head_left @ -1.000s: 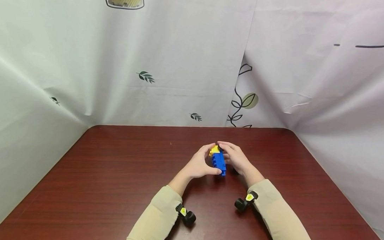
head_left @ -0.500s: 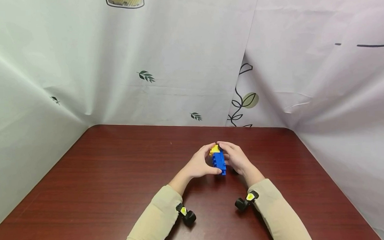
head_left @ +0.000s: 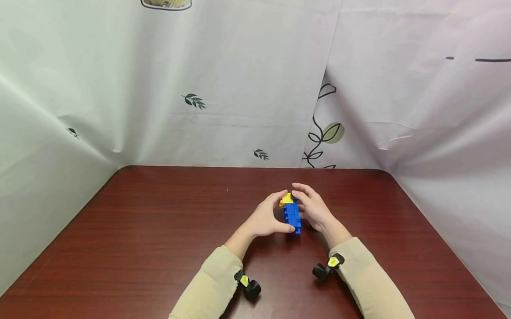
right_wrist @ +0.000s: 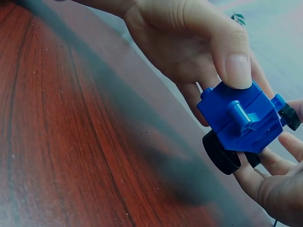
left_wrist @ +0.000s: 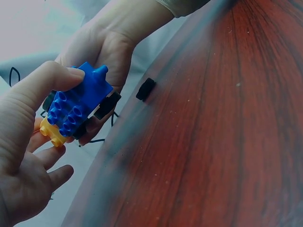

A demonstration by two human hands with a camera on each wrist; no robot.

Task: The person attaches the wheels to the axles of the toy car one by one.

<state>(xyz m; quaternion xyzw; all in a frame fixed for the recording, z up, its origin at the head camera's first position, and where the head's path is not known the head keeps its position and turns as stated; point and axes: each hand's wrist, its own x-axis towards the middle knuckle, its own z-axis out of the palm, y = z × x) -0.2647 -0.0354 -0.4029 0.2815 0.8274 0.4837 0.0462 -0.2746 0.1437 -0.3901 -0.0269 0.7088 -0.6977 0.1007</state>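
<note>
A blue and yellow building-block toy car (head_left: 292, 214) with black wheels is held up between both hands, studs facing left in the head view. My left hand (head_left: 263, 219) grips it, thumb on the near end of the blue body (left_wrist: 90, 90) and fingers toward the yellow block (head_left: 286, 199). On the other side, my right hand (head_left: 317, 212) curls its fingers at a black wheel (right_wrist: 290, 117). Other black wheels (left_wrist: 108, 105) show along the body. In the right wrist view a bare blue peg (right_wrist: 240, 113) sticks out. The right fingertips are partly hidden.
A loose black wheel (left_wrist: 146, 89) lies on the dark red wooden table (head_left: 165, 237) beneath the right hand. White printed cloth (head_left: 235, 75) hangs behind the table and at both sides. Small black cameras (head_left: 251, 289) are strapped to the sleeves.
My right index finger has lifted slightly, up and away from the toy car. The left hand and the toy car have stayed nearly still.
</note>
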